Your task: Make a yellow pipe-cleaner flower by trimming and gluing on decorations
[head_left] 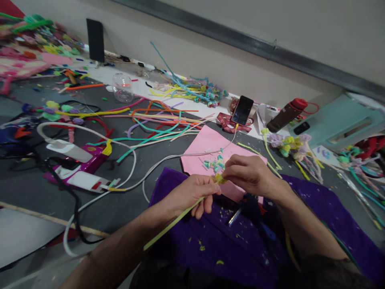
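Observation:
My left hand (pixel 192 193) is closed around a long yellow-green pipe cleaner (pixel 171 226) that slants down to the lower left. My right hand (pixel 248 173) pinches the curled yellow-green tip of that pipe cleaner (pixel 220 179), right beside the left fingers. Both hands hover over a purple cloth (pixel 240 241) on my lap and the near edge of a pink sheet (pixel 207 146). Small teal and yellow clippings (pixel 214 164) lie on the pink sheet just beyond my fingers.
Loose pipe cleaners (pixel 156 120) spread over the grey floor. A magenta glue gun (pixel 80 164) with white cables lies left. A phone (pixel 242 110), a dark bottle (pixel 285 113), finished pipe-cleaner flowers (pixel 287 145), a clear jar (pixel 122 88) and a teal stool (pixel 339 122) stand further back.

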Available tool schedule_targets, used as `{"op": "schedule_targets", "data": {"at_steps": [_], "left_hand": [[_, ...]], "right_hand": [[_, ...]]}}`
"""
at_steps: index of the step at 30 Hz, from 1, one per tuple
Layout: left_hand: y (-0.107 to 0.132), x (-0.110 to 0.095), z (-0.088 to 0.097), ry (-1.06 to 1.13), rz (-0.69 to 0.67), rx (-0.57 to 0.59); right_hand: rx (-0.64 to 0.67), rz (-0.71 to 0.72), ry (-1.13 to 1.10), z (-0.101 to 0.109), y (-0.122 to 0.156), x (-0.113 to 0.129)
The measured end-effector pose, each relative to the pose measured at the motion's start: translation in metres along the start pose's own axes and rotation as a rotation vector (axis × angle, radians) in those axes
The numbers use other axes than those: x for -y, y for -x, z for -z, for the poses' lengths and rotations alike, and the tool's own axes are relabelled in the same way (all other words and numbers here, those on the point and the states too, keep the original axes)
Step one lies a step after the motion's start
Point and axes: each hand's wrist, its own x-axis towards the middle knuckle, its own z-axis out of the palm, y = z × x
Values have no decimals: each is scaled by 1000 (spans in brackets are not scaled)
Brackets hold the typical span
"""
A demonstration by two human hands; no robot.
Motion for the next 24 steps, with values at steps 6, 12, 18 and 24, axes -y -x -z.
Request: {"op": "schedule_targets", "data": {"at_steps": [6, 12, 18, 24], "left_hand": [[1, 0, -1, 1, -18, -16], [1, 1, -2, 3, -4, -30], [0, 3, -1, -2, -2, -28], [1, 1, -2, -3, 8, -32]], "right_hand": [[22, -11, 2, 1, 0, 1], [30, -16, -13, 1, -1, 1], [40, -27, -25, 0, 0, 0], [44, -11, -20, 0, 1, -1]]}}
